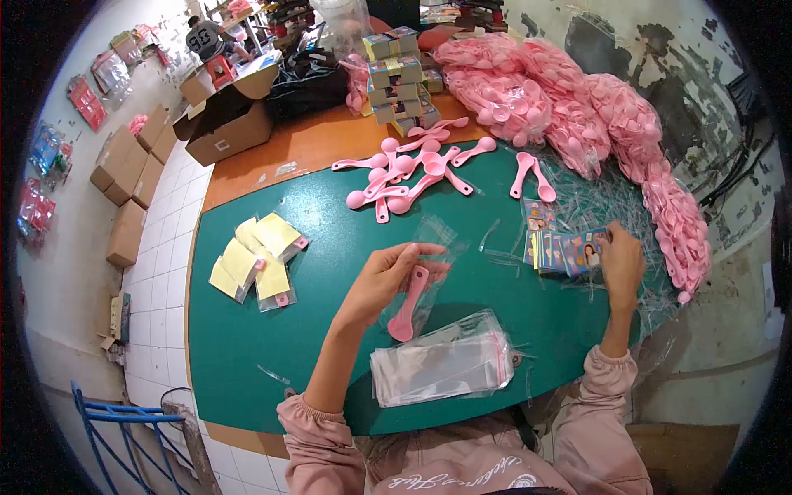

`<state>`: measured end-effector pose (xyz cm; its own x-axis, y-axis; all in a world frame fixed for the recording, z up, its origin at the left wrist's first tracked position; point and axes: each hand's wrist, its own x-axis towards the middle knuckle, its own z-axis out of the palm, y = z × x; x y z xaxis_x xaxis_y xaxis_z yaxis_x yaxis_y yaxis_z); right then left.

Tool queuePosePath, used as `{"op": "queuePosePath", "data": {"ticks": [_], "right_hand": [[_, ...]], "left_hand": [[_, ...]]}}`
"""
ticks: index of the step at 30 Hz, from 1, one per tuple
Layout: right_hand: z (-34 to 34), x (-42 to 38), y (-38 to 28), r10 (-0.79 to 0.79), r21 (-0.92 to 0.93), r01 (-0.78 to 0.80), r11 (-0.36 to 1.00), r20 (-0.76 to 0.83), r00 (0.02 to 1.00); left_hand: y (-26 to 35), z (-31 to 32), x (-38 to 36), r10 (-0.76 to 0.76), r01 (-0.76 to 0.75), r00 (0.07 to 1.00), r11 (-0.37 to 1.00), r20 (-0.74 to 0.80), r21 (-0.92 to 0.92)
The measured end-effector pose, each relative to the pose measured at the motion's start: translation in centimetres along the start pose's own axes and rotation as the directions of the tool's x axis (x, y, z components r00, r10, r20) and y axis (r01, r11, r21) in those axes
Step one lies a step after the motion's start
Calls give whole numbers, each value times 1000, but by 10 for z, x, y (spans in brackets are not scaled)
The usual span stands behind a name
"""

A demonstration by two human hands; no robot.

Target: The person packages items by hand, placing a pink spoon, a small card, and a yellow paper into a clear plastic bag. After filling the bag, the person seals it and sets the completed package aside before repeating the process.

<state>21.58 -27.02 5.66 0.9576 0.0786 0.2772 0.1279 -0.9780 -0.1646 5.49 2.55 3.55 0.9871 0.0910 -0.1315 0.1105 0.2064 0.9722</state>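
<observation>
Pink spoon point(403, 320) in clear bag point(428, 299), handle end at bag-pinching left hand point(386, 276); right hand point(623, 262) at printed cards point(569, 252), grip unclear

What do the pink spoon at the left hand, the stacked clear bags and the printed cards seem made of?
Pink spoon: probably smooth moulded plastic, evenly coloured. Stacked clear bags: likely glossy plastic film, transparent with pale glints. Printed cards: perhaps paper or cardstock, thin flat layers; finish unclear.

A pink spoon point(405, 314) slants while colourful printed cards point(569, 253) lie overlapping
</observation>
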Motion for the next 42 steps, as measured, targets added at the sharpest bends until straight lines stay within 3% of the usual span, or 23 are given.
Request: {"op": "queuePosePath", "data": {"ticks": [2,3,4,5,7,11,15,18,20,21,22,23,25,27,29,30,32,33,35,36,37,39,42], "right_hand": [[-13,2,-10,-266,79,284,955,-187,946],[-20,1,-25,-273,82,291,953,-185,944],[-29,-1,-49,-320,398,357,845,-159,934],[-35,-4,-71,-368,671,369,643,-152,917],[-41,-12,-104,-397,874,122,470,85,914],[-39,-14,-126,-585,872,165,462,160,795],[-36,-7,-125,-738,820,344,458,135,662],[-36,-9,-127,-800,822,381,424,142,583],[-33,-11,-130,-826,828,374,418,175,536],[-24,-12,-131,-874,850,385,360,164,457],[-15,-13,-132,-915,870,390,301,149,374],[-8,-14,-134,-915,870,391,299,146,376],[5,-20,-138,-935,899,346,268,157,317],[15,-25,-141,-926,928,307,213,92,366],[27,-25,-139,-933,955,160,250,193,305],[30,-24,-138,-933,955,160,250,193,304],[34,-21,-134,-874,949,-129,289,316,369],[37,-18,-130,-874,948,-129,290,317,368],[42,-10,-124,-816,935,-132,329,352,459],[36,-11,-124,-800,914,-132,385,401,447],[35,-12,-124,-800,914,-132,384,400,448],[34,-16,-124,-811,882,-334,332,448,377],[40,-16,-120,-783,877,-291,384,476,402]], "left_hand": [[-4,-1,1,6,-6,1000,1000,20,-6],[-5,0,0,6,-6,1000,1000,12,-8],[-3,1,0,-6,7,999,1000,36,-12],[-2,3,1,-17,18,998,1000,64,-14],[3,8,-1,-23,23,999,1000,48,-3],[-13,-6,2,-45,45,999,997,-5,66],[-4,3,-1,-10,16,998,994,-57,105],[4,5,-2,-2,1,1000,988,5,155],[11,2,-3,-110,64,989,925,103,374],[10,4,-2,-110,63,988,924,105,377],[6,7,-2,-23,-16,995,929,100,369],[3,8,-2,64,-95,993,927,95,362],[2,9,-3,69,-94,995,877,69,472],[1,11,-4,76,-87,996,814,44,574],[4,16,-8,90,25,988,692,-121,722],[7,14,-8,90,26,988,692,-122,721],[14,3,-11,-175,196,979,681,-103,705],[9,-9,-13,-176,197,979,682,-104,704],[-13,-37,-14,-13,-98,977,861,215,499],[-16,-39,-16,23,-84,985,928,169,364],[-18,-40,-16,22,-84,985,927,170,365],[-17,-40,-17,-23,5,997,975,80,223],[-14,-33,-15,-39,43,999,979,-23,201]]}}
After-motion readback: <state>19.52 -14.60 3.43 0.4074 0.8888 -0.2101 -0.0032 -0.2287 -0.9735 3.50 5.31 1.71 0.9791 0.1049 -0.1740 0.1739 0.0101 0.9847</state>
